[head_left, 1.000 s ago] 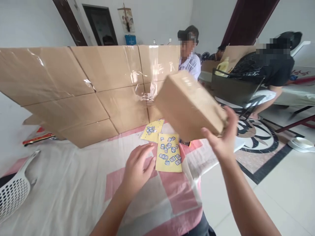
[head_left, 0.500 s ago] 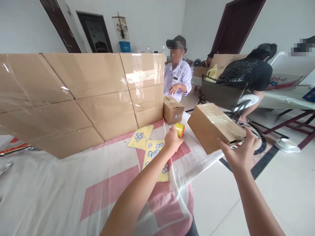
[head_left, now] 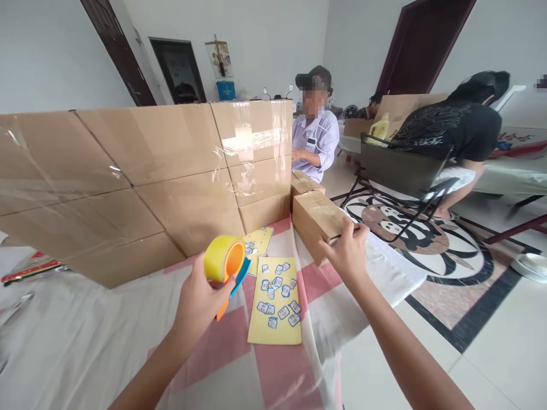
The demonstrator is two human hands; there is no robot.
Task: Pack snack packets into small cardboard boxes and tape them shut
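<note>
tilted yellow tape roll (head_left: 217, 259), orange inside, aloft left of an oblong brown cardboard box (head_left: 317, 219)

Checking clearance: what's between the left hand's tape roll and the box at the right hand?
Head view: between tape roll and box lie the near yellow sheet, the far yellow sheet and pink-and-white cloth.

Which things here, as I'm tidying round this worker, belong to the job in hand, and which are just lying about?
Belonging to the job:
yellow tape roll, in the left hand
nearer small carton, gripped by the right hand
nearer yellow sheet, probably

Seemingly just lying about:
yellow jug, background
white bowl, right edge
blue container, far back
</note>
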